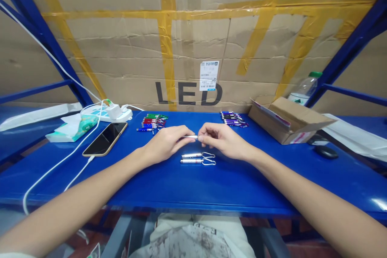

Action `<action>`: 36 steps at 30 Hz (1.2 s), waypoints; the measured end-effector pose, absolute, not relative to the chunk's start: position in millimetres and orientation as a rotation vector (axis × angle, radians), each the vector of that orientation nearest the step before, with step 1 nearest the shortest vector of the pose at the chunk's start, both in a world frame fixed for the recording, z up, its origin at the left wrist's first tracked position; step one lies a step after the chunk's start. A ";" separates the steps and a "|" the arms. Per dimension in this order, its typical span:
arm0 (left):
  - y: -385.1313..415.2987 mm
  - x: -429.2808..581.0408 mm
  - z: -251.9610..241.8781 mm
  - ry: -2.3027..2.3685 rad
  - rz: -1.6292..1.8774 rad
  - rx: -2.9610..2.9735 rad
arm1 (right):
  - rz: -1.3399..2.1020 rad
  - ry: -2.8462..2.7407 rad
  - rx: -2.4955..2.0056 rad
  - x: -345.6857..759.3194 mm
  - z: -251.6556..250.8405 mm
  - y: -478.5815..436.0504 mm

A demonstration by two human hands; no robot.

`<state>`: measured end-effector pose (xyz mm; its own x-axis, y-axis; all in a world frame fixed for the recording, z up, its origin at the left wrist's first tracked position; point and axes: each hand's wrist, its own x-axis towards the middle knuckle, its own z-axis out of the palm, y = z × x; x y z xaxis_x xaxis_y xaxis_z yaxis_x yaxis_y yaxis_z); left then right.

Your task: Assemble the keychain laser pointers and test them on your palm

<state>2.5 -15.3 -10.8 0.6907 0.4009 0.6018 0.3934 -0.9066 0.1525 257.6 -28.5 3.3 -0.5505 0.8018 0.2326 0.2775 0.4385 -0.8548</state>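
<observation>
silver penlight: held between both hands' fingertips | left hand: barrel is pinched | right hand: tip is seemingly pinched | matching silver penlights: laid just bodyward of fingers | step judged: end being worked; steady left pinch is called for

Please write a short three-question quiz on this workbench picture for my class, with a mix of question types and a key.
1. True or false: the phone has a white cable plugged into it.
2. Choose one: the cap of the bottle behind the open cardboard box is A) red, B) green, C) white.
3. Count: the left hand and right hand hold a silver tube. How many other silver tubes lie on the blue table?

Key: 1. True. 2. B. 3. Two.
</observation>
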 end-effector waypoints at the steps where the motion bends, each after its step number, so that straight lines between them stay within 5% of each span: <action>1: -15.4 2.4 -10.5 0.651 1.055 2.944 | 1.153 -2.008 -0.905 257.2 4.1 -28.0; 23: -18.8 6.3 -9.2 0.571 1.277 3.243 | 1.445 -1.833 -0.875 257.5 4.2 -24.5; 36: -20.9 12.3 -8.0 0.768 1.260 2.863 | 1.014 -2.006 -0.871 257.1 6.2 -28.0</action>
